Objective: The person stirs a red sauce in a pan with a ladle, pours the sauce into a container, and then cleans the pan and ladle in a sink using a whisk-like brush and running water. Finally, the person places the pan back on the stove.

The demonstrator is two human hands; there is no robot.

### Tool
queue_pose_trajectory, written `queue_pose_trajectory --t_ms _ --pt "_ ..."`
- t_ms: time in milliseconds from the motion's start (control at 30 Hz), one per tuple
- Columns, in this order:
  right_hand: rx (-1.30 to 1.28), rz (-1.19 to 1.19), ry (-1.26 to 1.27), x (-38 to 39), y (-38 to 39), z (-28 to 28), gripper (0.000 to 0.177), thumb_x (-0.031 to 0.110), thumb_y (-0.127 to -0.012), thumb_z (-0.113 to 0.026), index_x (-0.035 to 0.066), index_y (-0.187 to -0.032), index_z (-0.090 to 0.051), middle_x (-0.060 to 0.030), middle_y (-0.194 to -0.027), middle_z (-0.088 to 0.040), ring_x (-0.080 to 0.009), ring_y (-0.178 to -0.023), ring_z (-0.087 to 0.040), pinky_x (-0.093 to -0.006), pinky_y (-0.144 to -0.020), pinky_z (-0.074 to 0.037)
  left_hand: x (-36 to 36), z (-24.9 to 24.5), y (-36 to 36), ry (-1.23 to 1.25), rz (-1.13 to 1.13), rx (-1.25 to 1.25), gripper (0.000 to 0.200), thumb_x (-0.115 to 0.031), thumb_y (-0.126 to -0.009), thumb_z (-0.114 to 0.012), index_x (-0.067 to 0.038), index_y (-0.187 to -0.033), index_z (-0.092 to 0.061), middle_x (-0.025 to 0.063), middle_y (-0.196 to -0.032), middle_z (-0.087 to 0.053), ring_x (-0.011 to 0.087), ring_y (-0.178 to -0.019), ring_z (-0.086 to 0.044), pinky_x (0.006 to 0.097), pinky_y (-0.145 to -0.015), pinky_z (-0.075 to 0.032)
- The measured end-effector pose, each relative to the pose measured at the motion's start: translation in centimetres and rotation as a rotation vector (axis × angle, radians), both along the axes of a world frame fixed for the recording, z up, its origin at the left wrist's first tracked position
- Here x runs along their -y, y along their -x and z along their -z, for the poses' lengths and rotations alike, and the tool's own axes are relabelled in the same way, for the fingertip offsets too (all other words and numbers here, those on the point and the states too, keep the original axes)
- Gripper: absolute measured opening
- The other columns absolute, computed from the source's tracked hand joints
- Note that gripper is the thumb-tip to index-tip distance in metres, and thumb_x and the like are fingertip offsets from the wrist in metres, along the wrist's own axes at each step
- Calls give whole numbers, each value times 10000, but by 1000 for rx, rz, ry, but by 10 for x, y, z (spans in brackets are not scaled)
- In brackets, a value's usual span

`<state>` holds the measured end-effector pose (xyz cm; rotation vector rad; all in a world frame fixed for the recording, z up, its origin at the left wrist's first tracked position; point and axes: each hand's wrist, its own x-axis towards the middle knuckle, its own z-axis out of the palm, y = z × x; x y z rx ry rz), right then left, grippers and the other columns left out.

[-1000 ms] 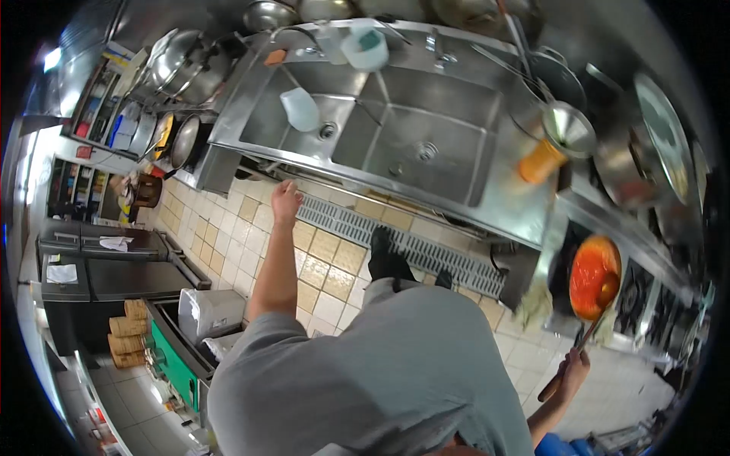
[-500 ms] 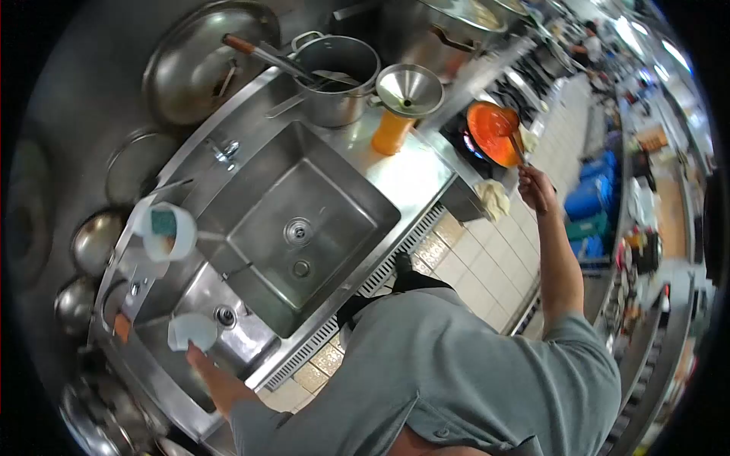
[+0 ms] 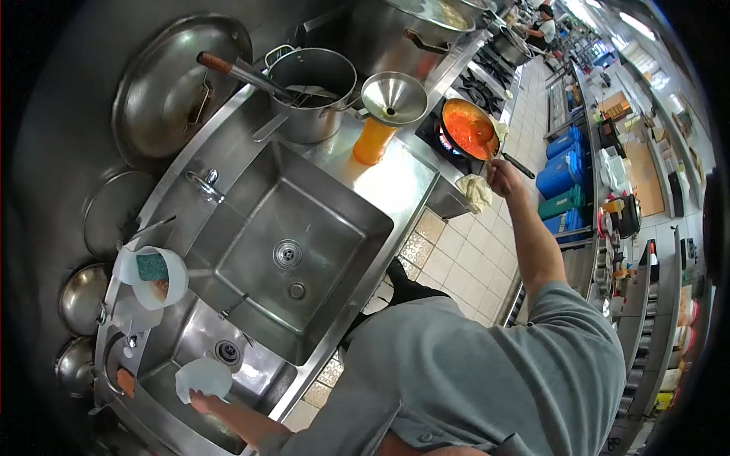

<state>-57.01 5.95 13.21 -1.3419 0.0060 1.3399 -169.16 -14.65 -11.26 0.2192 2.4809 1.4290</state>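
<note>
At the lower left, my left hand [image 3: 202, 403] grips the rim of a translucent white container [image 3: 205, 378] over the small sink. My right hand [image 3: 503, 178] is closed around the handle of a utensil whose head is in the red sauce [image 3: 465, 131]. That sauce fills a pan [image 3: 491, 121] on a burner with a visible blue flame. The pan's black handle [image 3: 519, 166] sticks out beside my right hand. A cream cloth [image 3: 475, 193] lies just below the pan.
A large sink [image 3: 251, 235] lies between my arms. Behind it stand a steel pot [image 3: 312, 129] and a funnel [image 3: 394, 99] on an orange container [image 3: 374, 143]. Another container [image 3: 163, 283] holds a green scouring pad. A person [image 3: 543, 29] stands far back.
The view has shifted, so much of the scene sits lower or further left. The utensil's head is deeper in the sauce, and the pan's black handle now shows clearly.
</note>
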Motion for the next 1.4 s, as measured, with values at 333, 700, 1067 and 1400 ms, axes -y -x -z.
queue_pose_trajectory --t_ms 333,700,1067,1400 --pt "-251 16 -340 46 28 -51 184 130 -1004 -503 -44 -1053 -537 -3 -759 -566 -36 -552 -531 -192 -450 -418 -19 -302 -194 -378 16 -28 196 -157 -875 -682 -69 -800 -524 2 -671 -417 155 -687 -488 355 -693 -423" --pt "927 -375 138 101 -64 -118 334 76 -854 -640 -56 -1160 -650 -48 -680 -580 -132 -499 -548 -300 -453 -449 -184 -493 -384 -696 439 228 119 -144 -938 -617 -106 -840 -561 -20 -751 -483 113 -645 -468 296 -627 -407" --pt "-517 -5 -169 94 -76 -15 279 195 -990 -538 -16 -1164 -591 -9 -744 -599 -74 -468 -471 -237 -421 -377 -439 -589 -603 -649 1091 370 129 -85 -966 -588 -108 -852 -535 -23 -683 -446 109 -590 -441 300 -544 -379" --pt "-353 -131 -123 101 -103 -36 331 205 -963 -576 26 -1238 -536 -7 -735 -590 -80 -479 -505 -247 -422 -397 -598 -621 -789 -250 1539 -93 131 -155 -957 -653 -55 -1027 -607 -26 -707 -508 79 -554 -464 264 -466 -395"
